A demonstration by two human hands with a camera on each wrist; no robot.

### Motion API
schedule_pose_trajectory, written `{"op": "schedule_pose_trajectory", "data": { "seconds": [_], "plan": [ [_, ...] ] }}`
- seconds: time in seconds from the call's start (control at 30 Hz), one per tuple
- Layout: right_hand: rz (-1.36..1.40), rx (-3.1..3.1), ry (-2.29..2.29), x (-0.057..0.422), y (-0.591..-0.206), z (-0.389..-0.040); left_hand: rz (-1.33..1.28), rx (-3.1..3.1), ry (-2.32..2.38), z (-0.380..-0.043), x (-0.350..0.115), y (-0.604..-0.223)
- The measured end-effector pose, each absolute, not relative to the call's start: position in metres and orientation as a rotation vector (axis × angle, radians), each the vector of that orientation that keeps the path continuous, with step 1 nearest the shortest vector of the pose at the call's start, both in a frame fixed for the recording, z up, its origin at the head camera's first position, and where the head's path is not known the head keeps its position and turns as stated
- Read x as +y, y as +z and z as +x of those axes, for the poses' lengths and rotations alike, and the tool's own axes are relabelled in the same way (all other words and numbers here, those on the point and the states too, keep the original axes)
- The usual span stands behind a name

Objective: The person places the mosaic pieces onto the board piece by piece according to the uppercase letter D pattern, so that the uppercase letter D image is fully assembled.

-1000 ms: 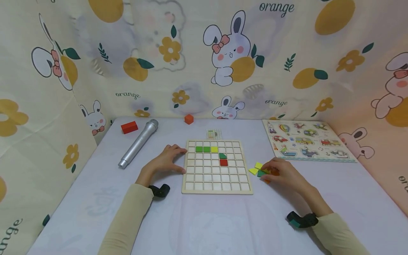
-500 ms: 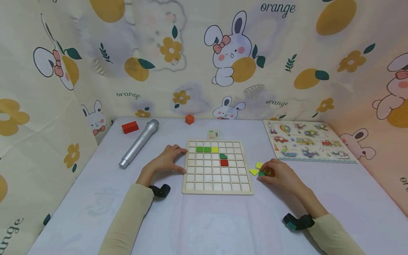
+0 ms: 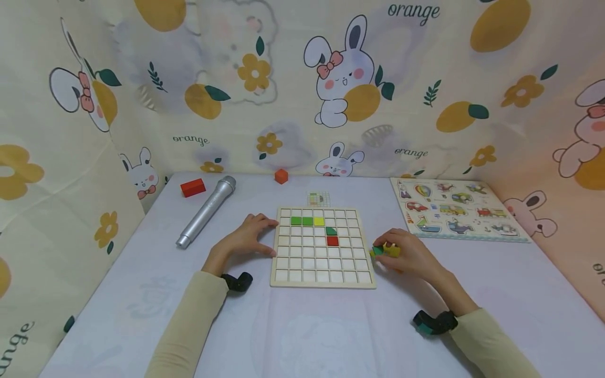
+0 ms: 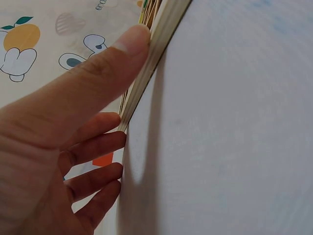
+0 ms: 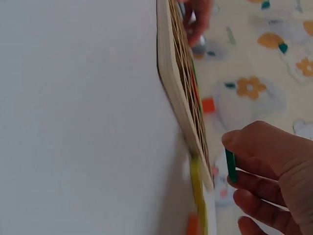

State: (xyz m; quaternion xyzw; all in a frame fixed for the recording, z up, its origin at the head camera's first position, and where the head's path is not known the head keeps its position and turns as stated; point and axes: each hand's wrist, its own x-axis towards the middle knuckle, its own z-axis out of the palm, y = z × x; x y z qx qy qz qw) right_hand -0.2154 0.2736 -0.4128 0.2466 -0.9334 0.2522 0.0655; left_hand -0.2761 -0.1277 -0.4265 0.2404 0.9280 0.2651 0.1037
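A wooden grid board (image 3: 323, 285) lies flat on the table. My left hand (image 3: 243, 239) touches its left edge, thumb (image 4: 134, 41) and fingers spread along the side. Just right of the board, my right hand (image 3: 407, 252) pinches a green tile (image 5: 231, 166) between thumb and fingers, above the table. Under and beside that hand are yellow tiles (image 3: 393, 251), partly hidden, and an orange piece (image 5: 192, 225). In the grid sit two light green tiles (image 3: 301, 221), a yellow tile (image 3: 319, 221), a dark green tile with a rounded corner (image 3: 331, 231) and a red tile (image 3: 332, 240).
A small patterned card (image 3: 318, 198) lies behind the board. A silver microphone (image 3: 206, 212) and a red block (image 3: 193, 188) are at the left. An orange-red block (image 3: 281, 176) stands at the back, and a picture puzzle board (image 3: 456, 210) at the back right.
My right hand has moved left towards the board and lifted the green tile from the loose pieces. The left hand stays at the board's edge.
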Motion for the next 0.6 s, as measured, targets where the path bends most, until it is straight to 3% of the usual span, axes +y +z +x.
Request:
{"op": "schedule_pose_trajectory", "data": {
  "seconds": [0.33, 0.6],
  "plan": [
    [0.813, -2.803, 0.765, 0.213, -0.419, -0.228, 0.716, 2.745, 0.766, -0.279, -0.128, -0.429],
    [0.907, -2.777, 0.764, 0.191, -0.427, -0.235, 0.706, 2.748, 0.761, -0.278, -0.129, -0.43]
  ]
}}
